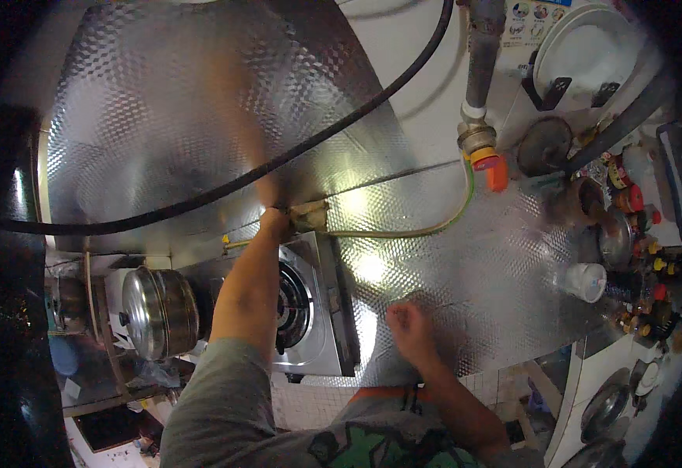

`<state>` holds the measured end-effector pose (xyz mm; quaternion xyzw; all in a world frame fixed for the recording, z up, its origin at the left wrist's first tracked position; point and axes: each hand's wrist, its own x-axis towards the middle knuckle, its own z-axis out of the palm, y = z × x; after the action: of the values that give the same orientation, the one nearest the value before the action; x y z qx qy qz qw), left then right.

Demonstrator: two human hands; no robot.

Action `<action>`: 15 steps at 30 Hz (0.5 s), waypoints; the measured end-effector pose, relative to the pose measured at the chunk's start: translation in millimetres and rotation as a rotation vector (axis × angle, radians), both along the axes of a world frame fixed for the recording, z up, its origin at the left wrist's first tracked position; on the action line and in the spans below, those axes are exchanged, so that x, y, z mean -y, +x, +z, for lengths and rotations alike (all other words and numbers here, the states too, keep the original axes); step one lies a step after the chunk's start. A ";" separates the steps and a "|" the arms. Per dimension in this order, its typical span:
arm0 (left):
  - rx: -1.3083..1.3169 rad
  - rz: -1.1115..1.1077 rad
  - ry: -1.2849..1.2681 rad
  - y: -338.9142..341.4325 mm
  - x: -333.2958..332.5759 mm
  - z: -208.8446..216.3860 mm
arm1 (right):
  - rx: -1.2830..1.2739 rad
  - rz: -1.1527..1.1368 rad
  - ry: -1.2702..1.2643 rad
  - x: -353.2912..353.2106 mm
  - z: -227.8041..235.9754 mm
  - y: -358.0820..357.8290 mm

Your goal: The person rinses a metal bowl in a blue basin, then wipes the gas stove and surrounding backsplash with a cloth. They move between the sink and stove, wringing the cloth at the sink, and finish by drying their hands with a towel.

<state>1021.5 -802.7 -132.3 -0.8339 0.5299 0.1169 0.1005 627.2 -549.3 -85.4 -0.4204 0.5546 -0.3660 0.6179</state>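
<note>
My left arm stretches over the gas stove (pixel 321 312) to its back edge. There my left hand (pixel 277 224) is closed on a crumpled brownish cloth (pixel 308 216), beside the thin gas hose (pixel 403 234) at the foot of the foil-covered wall. My fingers are partly hidden by the wrist. My right hand (pixel 409 324) is curled into a loose fist over the foil-covered counter (pixel 465 288), right of the stove, and nothing shows in it. The black burner (pixel 294 306) is partly covered by my left forearm.
A lidded steel pot (pixel 157 312) stands left of the stove. A thick black hose (pixel 341 136) crosses above the counter. The gas pipe has an orange valve handle (pixel 497 173). At right are a white tub (pixel 586 281), jars and bottles, with white plates (pixel 590 54) racked above.
</note>
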 end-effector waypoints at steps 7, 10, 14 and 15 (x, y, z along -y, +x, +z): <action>-0.441 0.351 -0.472 2.4 14.4 72.4 | -0.033 -0.041 0.014 -13.9 -1.9 -12.7; -0.891 0.647 -0.515 8.5 -23.7 117.6 | -0.003 -0.069 0.030 -18.5 -19.4 -17.3; -1.366 0.630 -0.721 31.4 -72.4 153.9 | 0.023 -0.069 0.018 -22.8 -22.5 -27.0; -1.404 0.605 -0.765 8.7 -76.0 167.5 | 0.035 -0.088 0.016 -24.2 -30.0 -29.4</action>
<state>1030.2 -726.7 35.2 -0.6502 0.2269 0.4414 -0.5752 597.8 -525.0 -115.4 -0.3841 0.5644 -0.3957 0.6142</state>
